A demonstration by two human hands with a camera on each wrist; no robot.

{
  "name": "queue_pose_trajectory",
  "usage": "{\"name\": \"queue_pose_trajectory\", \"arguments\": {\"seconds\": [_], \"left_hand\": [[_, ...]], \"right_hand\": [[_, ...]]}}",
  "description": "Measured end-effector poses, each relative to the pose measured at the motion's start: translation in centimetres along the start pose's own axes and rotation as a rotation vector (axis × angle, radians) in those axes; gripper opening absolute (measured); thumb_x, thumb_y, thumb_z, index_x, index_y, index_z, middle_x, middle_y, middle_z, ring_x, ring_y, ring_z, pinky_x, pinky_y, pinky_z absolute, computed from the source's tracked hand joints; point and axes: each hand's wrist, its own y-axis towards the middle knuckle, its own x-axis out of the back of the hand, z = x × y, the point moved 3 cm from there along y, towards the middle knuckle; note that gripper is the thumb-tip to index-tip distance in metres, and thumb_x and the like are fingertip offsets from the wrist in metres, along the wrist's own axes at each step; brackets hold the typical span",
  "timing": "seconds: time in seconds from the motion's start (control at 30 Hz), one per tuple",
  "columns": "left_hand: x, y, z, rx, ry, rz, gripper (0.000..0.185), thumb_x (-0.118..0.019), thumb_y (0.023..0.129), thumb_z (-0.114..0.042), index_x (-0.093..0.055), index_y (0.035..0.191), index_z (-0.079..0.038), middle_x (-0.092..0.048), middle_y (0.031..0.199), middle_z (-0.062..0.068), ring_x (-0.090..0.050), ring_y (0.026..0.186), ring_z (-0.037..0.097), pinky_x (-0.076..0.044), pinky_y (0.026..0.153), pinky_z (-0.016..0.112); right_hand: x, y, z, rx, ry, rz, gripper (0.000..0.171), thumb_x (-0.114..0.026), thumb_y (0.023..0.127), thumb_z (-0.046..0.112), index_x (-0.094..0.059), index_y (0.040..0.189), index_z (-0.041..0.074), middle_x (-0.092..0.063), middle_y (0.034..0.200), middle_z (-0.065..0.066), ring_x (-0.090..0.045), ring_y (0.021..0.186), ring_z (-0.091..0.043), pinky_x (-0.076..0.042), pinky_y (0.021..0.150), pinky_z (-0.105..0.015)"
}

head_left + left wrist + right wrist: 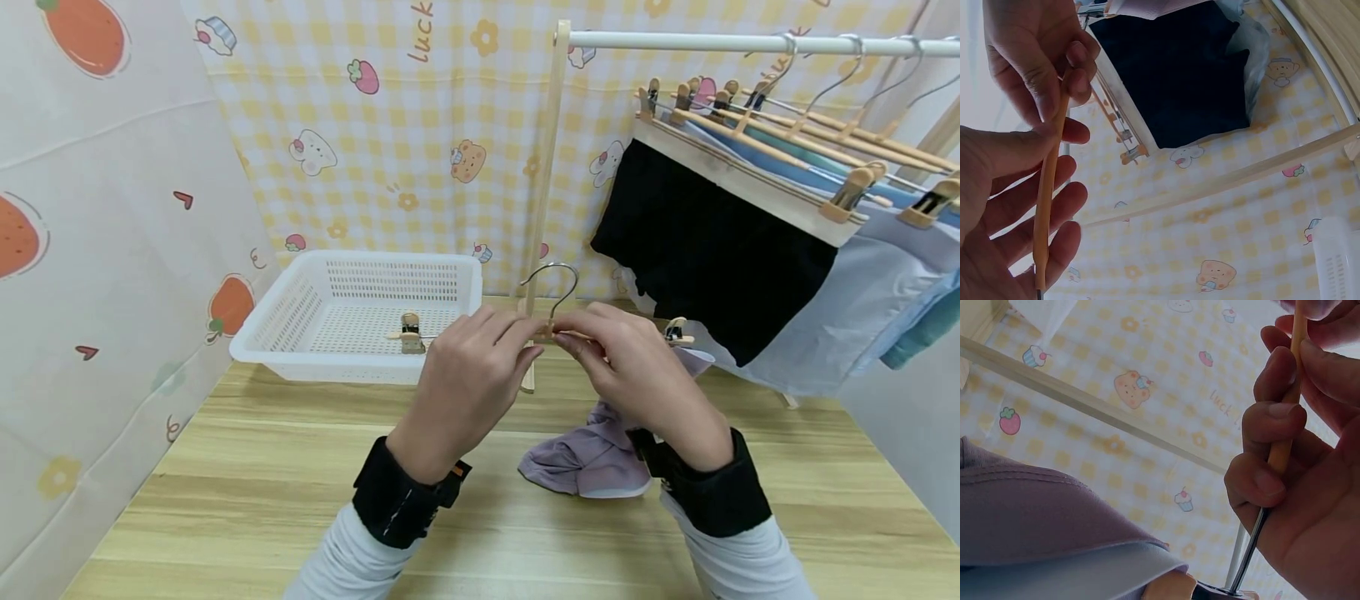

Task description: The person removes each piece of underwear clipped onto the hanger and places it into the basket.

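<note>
Both hands hold a wooden clip hanger [1047,200] by its middle bar, close to the metal hook [573,279]. My left hand [472,362] pinches the bar between thumb and fingers. My right hand [637,358] has its fingers curled round the other half, as the right wrist view shows. The hanger's left clip [410,335] appears in front of the white basket with no cloth in it. From the right clip [1169,586] hangs a light purple garment [1054,515]; its lower part [585,458] reaches down near the table, partly hidden behind my right wrist.
A white plastic basket [300,371] stands at the back left of the wooden table [285,467]. At the right is a rack with a white rail [675,42] and wooden post [549,167]. Black shorts [712,242] and several pale garments hang there on clip hangers.
</note>
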Motion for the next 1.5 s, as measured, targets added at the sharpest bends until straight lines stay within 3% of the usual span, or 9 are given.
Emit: {"name": "queue_pose_trajectory", "arguments": {"seconds": [0.27,0.57,0.63,0.87,1.07,1.3,1.5], "left_hand": [[-0.3,-0.1,0.2,0.014,-0.03,-0.015,0.011,-0.073,0.104,-0.015,-0.08,0.104,-0.007,-0.081,0.097,0.002,-0.07,0.081,0.017,-0.056,0.064,0.029],[-0.3,-0.1,0.8,0.021,-0.027,-0.03,0.01,-0.074,0.103,-0.014,-0.079,0.102,-0.005,-0.079,0.092,0.004,-0.068,0.079,0.018,-0.054,0.064,0.029],[-0.3,-0.1,1.0,0.027,-0.025,-0.037,0.011,-0.073,0.103,-0.015,-0.079,0.102,-0.005,-0.078,0.091,0.004,-0.068,0.078,0.019,-0.054,0.064,0.03],[0.0,-0.2,1.8,0.06,-0.03,-0.06,0.012,-0.071,0.104,-0.014,-0.079,0.102,-0.006,-0.079,0.092,0.005,-0.064,0.073,0.019,-0.049,0.06,0.029],[0.4,-0.2,2.4,0.085,-0.038,-0.064,0.013,-0.069,0.105,-0.013,-0.08,0.103,-0.006,-0.079,0.093,0.006,-0.069,0.079,0.02,-0.055,0.065,0.032],[0.9,-0.3,3.2,0.108,-0.032,-0.073,0.015,-0.068,0.106,-0.013,-0.08,0.104,-0.004,-0.078,0.093,0.007,-0.072,0.082,0.023,-0.059,0.068,0.035],[1.2,-0.3,3.8,0.126,-0.059,-0.083,0.014,-0.068,0.106,-0.011,-0.08,0.106,-0.003,-0.078,0.094,0.009,-0.073,0.085,0.025,-0.061,0.073,0.039]], "right_hand": [[0.0,0.0,0.1,-0.012,0.015,0.016,0.014,-0.069,0.106,0.012,-0.08,0.114,0.011,-0.075,0.096,0.001,-0.056,0.075,-0.01,-0.049,0.065,-0.028],[0.9,-0.2,0.1,-0.022,0.02,-0.027,0.016,-0.072,0.105,0.013,-0.081,0.118,0.012,-0.08,0.113,-0.002,-0.075,0.097,-0.016,-0.064,0.075,-0.037],[1.3,-0.3,0.2,-0.007,0.007,-0.066,0.016,-0.074,0.104,0.011,-0.081,0.118,0.011,-0.08,0.113,-0.002,-0.076,0.098,-0.018,-0.062,0.075,-0.036],[3.2,-0.7,-0.1,0.02,0.003,-0.281,0.021,-0.075,0.101,0.004,-0.08,0.12,0.011,-0.079,0.12,-0.004,-0.071,0.103,-0.012,-0.047,0.076,-0.01],[4.3,-0.9,-1.3,-0.04,0.067,-0.402,0.024,-0.073,0.102,0.002,-0.079,0.125,0.008,-0.077,0.124,-0.008,-0.059,0.108,0.003,-0.043,0.096,-0.015],[4.4,-0.9,-3.4,-0.128,0.047,-0.314,0.031,-0.073,0.104,0.011,-0.074,0.135,0.01,-0.074,0.131,-0.008,-0.063,0.112,-0.012,-0.043,0.094,-0.011],[4.2,-0.8,-4.7,-0.157,0.078,-0.226,0.029,-0.072,0.106,0.015,-0.074,0.135,0.012,-0.078,0.117,-0.005,-0.061,0.106,0.009,-0.045,0.084,-0.006]]}}
